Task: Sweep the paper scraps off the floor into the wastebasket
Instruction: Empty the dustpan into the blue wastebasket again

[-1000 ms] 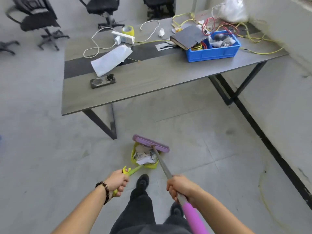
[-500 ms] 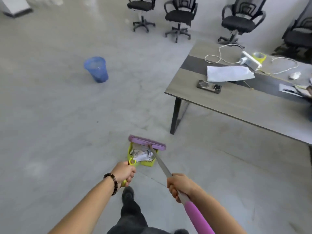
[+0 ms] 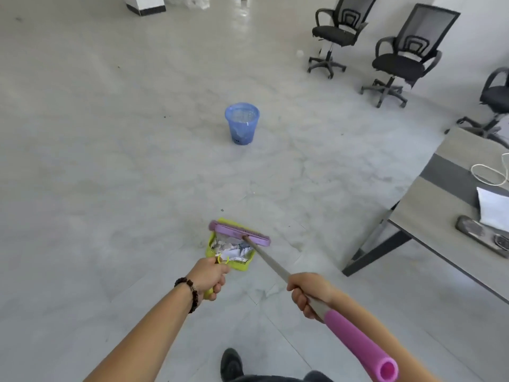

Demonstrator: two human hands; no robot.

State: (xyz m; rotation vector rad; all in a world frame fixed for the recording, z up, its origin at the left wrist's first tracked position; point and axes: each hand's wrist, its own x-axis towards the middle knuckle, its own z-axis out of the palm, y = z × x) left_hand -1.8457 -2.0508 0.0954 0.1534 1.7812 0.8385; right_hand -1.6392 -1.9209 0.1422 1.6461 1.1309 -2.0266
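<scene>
A yellow-green dustpan [image 3: 211, 248] holds a heap of white paper scraps [image 3: 230, 248]. My left hand [image 3: 208, 277] grips the dustpan's handle from behind. The purple broom head [image 3: 238, 232] lies across the pan's front edge, pressed against the scraps. Its grey pole with a pink foam grip [image 3: 355, 343] runs back to my right hand [image 3: 308, 292], which is closed around the pole. The blue wastebasket [image 3: 242, 124] stands upright on the grey floor, well ahead of the pan and apart from it.
A grey table [image 3: 440, 205] with dark legs reaches in from the right, carrying a phone [image 3: 482, 234], a white sheet and a cord. Black office chairs [image 3: 399, 56] stand at the back right. My dark shoe [image 3: 231, 363] shows at the bottom.
The view has swung left: the table slid to the right edge and the blue wastebasket now stands straight ahead and nearer. Both hands keep their grips, with the broom still on the pan.
</scene>
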